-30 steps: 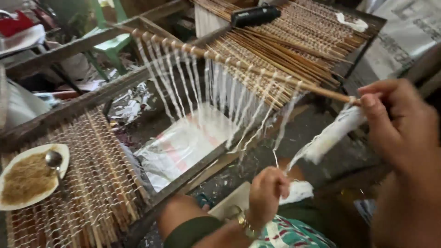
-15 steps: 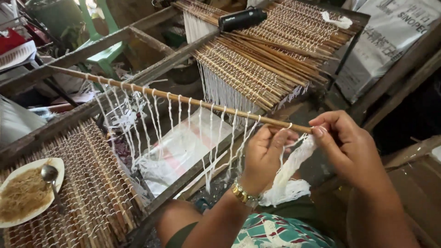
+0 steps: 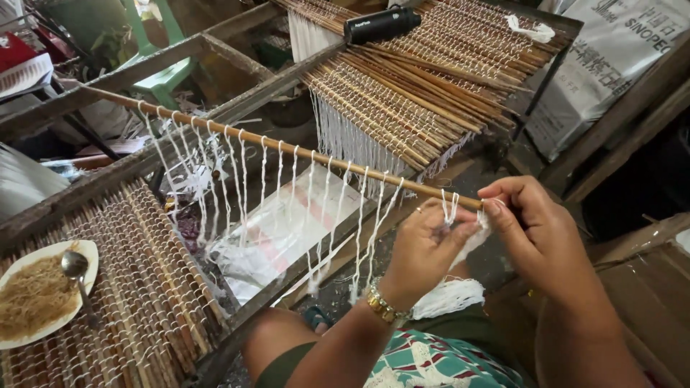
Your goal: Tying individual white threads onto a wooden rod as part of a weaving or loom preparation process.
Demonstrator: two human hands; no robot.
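Observation:
A long bamboo stick (image 3: 237, 135) slants from upper left down to my hands, with several white strings (image 3: 241, 179) knotted along it and hanging loose. My left hand (image 3: 424, 248), a gold bracelet on its wrist, pinches a white string looped over the stick's near end. My right hand (image 3: 535, 230) grips that near end of the stick together with a bundle of white string (image 3: 449, 296) that trails down onto my lap.
A wooden frame (image 3: 122, 172) carries racks of strung bamboo sticks, one at lower left (image 3: 136, 287), another at the top (image 3: 417, 86) with a black cylinder (image 3: 381, 23) on it. A white plate of brown strands with a spoon (image 3: 39, 291) sits left. A white sack (image 3: 618, 50) leans right.
One second ago my hands were apart, pulling the string bundle out; they have since come together at the stick's near end. The stick has dropped lower, and a fresh loop sits by my fingers.

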